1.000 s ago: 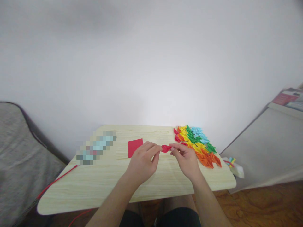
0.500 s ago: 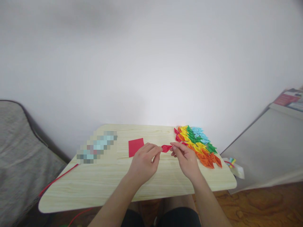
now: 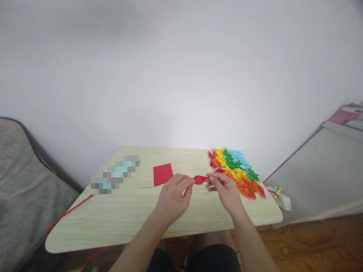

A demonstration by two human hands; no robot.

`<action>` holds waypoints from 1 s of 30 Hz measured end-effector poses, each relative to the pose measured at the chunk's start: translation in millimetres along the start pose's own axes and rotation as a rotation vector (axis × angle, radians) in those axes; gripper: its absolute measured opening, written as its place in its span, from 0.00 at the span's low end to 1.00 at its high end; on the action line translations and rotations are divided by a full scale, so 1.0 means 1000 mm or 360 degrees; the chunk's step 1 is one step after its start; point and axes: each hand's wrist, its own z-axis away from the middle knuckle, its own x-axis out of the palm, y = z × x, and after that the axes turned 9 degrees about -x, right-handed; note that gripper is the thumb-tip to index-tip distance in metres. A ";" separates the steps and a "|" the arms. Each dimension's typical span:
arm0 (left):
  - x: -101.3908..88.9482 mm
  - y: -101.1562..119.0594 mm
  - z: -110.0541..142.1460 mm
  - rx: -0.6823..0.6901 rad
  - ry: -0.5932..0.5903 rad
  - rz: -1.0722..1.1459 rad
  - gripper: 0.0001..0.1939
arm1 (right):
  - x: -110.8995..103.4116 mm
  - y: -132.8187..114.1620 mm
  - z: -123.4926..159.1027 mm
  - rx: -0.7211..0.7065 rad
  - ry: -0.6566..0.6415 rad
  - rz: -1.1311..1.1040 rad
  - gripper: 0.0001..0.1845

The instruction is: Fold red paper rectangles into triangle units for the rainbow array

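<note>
Between my two hands is a small red folded-paper piece point(image 3: 200, 180), pointed at both ends and held above the table. The fingertips of my left hand point(image 3: 176, 192) pinch its left end. At its right end, the thumb and forefinger of my right hand point(image 3: 224, 189) are closed on the other tip. A stack of square red paper point(image 3: 162, 174) lies just beyond my left hand, partly covered by it. Past my right hand spread rows of similar folded pieces in red, orange point(image 3: 246, 188), yellow, green point(image 3: 233, 163) and light blue point(image 3: 237, 155).
The pale wood-grain table point(image 3: 113, 223) stands against a white wall. A blurred-out object point(image 3: 115, 175) lies on its left, with a red cord point(image 3: 69, 212) running off the edge. A grey fabric-covered thing point(image 3: 19, 189) is at left; a pale cabinet point(image 3: 317, 173) stands at right.
The red folded piece stays pinched between both hands, which have barely moved. The whole view has shifted slightly.
</note>
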 end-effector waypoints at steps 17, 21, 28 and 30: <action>0.000 0.002 0.004 -0.0063 -0.0011 0.0079 0.10 | 0.000 -0.004 0.010 -0.0170 -0.0007 0.0347 0.16; 0.002 0.002 0.004 -0.0049 -0.0024 0.0051 0.10 | 0.002 -0.003 0.012 -0.0218 0.0003 0.0421 0.16; 0.007 0.000 0.007 0.0046 -0.0015 -0.0069 0.11 | 0.002 0.009 0.006 -0.0008 0.0012 0.0338 0.18; 0.011 0.000 0.008 0.0080 -0.0005 -0.0114 0.13 | 0.003 0.012 0.002 0.0049 0.0024 0.0337 0.17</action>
